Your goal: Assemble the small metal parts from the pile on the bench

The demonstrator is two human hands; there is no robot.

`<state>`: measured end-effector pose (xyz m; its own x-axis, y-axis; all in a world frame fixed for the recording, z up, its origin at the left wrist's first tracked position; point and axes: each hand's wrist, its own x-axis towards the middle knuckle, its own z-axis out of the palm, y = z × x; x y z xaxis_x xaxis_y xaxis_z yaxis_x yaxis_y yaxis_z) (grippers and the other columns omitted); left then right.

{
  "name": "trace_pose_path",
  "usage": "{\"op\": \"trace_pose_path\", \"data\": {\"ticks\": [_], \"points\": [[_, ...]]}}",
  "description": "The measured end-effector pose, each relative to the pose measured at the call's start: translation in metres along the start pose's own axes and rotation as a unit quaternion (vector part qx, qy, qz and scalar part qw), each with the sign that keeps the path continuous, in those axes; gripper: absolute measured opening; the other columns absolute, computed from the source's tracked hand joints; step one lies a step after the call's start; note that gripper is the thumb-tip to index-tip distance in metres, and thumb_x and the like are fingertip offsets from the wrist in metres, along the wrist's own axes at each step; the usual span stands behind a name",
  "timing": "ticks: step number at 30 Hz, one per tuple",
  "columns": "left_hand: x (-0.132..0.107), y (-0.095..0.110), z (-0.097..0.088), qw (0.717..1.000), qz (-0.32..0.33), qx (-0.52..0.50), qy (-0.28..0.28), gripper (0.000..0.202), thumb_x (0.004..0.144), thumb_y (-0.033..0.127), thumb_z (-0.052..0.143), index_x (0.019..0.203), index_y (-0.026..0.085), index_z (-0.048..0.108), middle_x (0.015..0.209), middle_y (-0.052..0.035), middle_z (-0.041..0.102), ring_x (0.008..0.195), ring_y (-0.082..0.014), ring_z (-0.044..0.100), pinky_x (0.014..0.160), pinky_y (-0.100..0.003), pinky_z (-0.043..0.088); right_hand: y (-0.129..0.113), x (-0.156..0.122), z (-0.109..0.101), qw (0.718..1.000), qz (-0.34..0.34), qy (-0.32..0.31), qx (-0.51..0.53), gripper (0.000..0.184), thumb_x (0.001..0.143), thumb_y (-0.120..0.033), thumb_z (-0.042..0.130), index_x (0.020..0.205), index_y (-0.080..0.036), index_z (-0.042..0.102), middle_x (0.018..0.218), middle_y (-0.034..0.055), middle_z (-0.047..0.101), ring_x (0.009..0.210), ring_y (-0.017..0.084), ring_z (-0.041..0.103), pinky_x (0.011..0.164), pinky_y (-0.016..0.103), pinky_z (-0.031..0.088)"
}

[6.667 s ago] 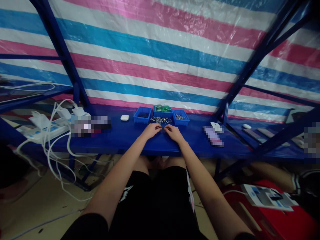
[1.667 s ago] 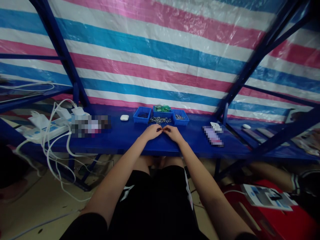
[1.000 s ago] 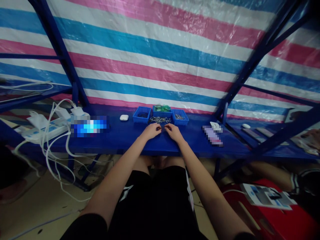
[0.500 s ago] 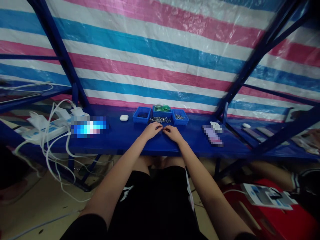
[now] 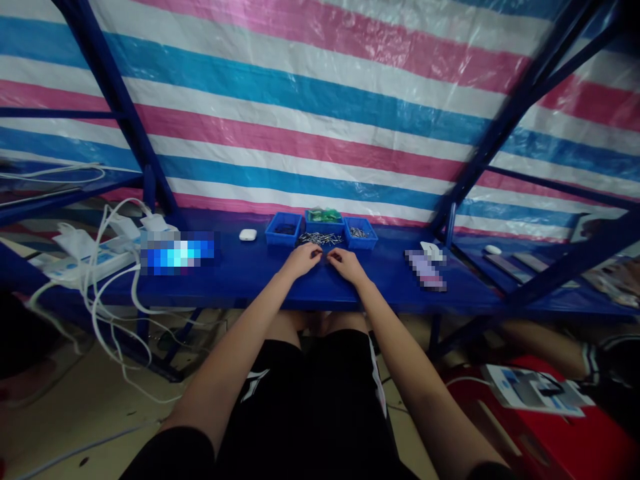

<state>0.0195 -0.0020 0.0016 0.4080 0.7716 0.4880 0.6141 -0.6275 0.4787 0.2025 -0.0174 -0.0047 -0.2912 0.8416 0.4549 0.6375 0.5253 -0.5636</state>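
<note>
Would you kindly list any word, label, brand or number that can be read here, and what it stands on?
No text can be read.
Shorts: a white emblem, no legible letters.
Left screen and right phone: pixelated.
Left power strip: any markings too small or blurred.
Trays: no readable label shows.

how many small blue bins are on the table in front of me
3: the left bin, left of the metal pile; the middle bin, behind it; the right bin, to its right.

Striped sheet (image 5: 300, 130), white power strip (image 5: 73, 269), small white case (image 5: 247, 235)
</note>
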Motion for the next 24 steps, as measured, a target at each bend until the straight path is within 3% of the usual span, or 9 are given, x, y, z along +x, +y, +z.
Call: {"op": "trace_pose_path", "data": {"ticks": [8, 24], "points": [[0.0001, 0.0001, -0.0002, 0.999, -0.013, 0.014, -0.037, 0.020, 0.078, 0.025, 0.052, 0.092, 0.019, 0.065, 0.086, -0.0037, 0.065, 0.076, -0.0156, 0.058, 0.066, -0.024, 0.042, -0.0041, -0.0007, -0.0015, 0.999, 0.003, 0.025, 0.033, 0.015, 0.081, -0.027, 0.049, 0.084, -0.019, 0.062, 0.079, 0.0020, 0.065, 0.073, 0.014, 0.059, 0.070, 0.024, 0.044], [0.0008, -0.0020, 0.0013, 0.999, -0.026, 0.005, -0.043, 0.023, 0.077, 0.027, 0.051, 0.094, 0.019, 0.065, 0.085, -0.0034, 0.066, 0.072, -0.0143, 0.057, 0.064, -0.023, 0.041, -0.0038, -0.0009, -0.0008, 0.999, 0.012, 0.022, 0.024, 0.016, 0.080, -0.027, 0.048, 0.083, -0.019, 0.062, 0.077, 0.0015, 0.065, 0.072, 0.014, 0.059, 0.069, 0.024, 0.044]]}}
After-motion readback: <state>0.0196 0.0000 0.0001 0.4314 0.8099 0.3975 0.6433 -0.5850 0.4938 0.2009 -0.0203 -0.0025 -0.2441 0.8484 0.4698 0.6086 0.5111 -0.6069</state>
